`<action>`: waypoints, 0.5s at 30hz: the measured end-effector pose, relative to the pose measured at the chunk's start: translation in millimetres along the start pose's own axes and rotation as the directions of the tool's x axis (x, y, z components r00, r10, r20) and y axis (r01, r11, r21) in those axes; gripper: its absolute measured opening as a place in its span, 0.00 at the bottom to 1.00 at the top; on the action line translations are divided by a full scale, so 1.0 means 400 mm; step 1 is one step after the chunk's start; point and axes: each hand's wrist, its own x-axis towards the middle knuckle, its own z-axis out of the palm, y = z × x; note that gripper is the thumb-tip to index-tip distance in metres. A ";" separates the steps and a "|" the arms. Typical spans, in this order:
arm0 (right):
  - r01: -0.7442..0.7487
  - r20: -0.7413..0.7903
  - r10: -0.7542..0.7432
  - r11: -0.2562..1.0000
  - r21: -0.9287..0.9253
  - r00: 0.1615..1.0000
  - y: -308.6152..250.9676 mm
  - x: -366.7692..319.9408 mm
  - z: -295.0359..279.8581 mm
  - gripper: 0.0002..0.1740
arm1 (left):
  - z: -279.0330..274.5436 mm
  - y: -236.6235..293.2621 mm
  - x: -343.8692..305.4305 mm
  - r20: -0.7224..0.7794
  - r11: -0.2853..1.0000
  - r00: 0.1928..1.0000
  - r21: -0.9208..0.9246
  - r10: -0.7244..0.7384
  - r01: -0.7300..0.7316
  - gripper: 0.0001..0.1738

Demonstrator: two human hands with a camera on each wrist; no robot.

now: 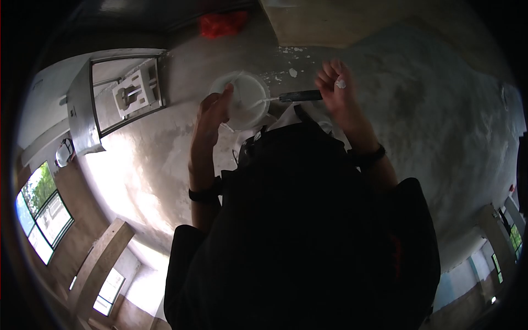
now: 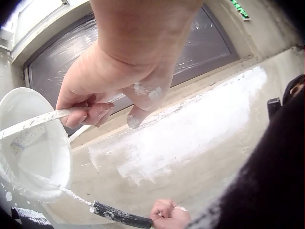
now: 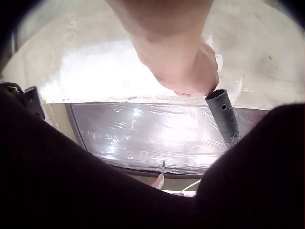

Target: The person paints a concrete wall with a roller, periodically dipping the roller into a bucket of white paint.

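My left hand point(image 1: 215, 111) grips the thin white handle point(image 2: 40, 122) of a translucent white bucket point(image 1: 266, 88), which hangs beside it. Across the bucket's rim lies a tool that looks like a paint roller; its white-spattered rod point(image 2: 74, 195) runs into the bucket, where its head is hidden. The rod ends in a black tube grip point(image 1: 300, 96). Just past the butt of this grip is my right hand point(image 1: 342, 96), fingers curled. In the right wrist view the open tube end point(image 3: 217, 95) shows beside the fingers. White paint marks both hands.
A patch of white paint point(image 2: 181, 136) covers part of the grey wall. Beside it is a dark panel point(image 3: 124, 129) wrapped in plastic film. White splashes point(image 1: 292, 72) spot the floor near the bucket, and a red bag-like thing point(image 1: 223, 25) lies farther off.
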 end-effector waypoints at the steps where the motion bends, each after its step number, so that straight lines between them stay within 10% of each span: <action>1: 0.058 0.028 -0.055 0.994 -0.094 0.998 0.006 0.001 -0.009 0.09 | -0.001 -0.001 0.000 -0.015 1.000 1.000 0.004 -0.001 0.001 0.21; 6: 0.279 0.156 -0.232 0.755 -0.594 0.960 0.035 0.007 0.017 0.04 | -0.003 0.003 -0.003 -0.020 0.998 1.000 0.056 0.008 -0.007 0.22; 7: 0.479 0.379 -0.332 0.312 -0.820 0.864 0.041 -0.010 0.047 0.03 | -0.004 0.003 -0.003 -0.016 0.998 1.000 0.070 0.009 -0.008 0.22; 8: 0.567 0.607 -0.296 -0.217 -0.795 0.737 0.046 -0.025 0.072 0.06 | -0.011 -0.011 0.006 -0.003 0.997 1.000 0.078 0.028 -0.028 0.23; 9: 0.570 0.608 -0.296 -0.211 -0.794 0.737 0.049 -0.042 0.087 0.06 | -0.011 -0.012 0.008 -0.009 0.996 1.000 0.081 0.028 -0.027 0.23; 11: 0.527 0.542 0.174 -0.592 -0.609 0.822 0.059 -0.071 0.108 0.16 | -0.012 -0.013 0.008 0.007 0.986 0.998 0.154 0.068 -0.068 0.27; 15: 0.471 0.371 0.318 -0.747 -0.469 0.872 0.122 -0.087 0.102 0.17 | -0.009 -0.012 0.011 0.023 0.984 0.998 0.165 0.060 -0.063 0.27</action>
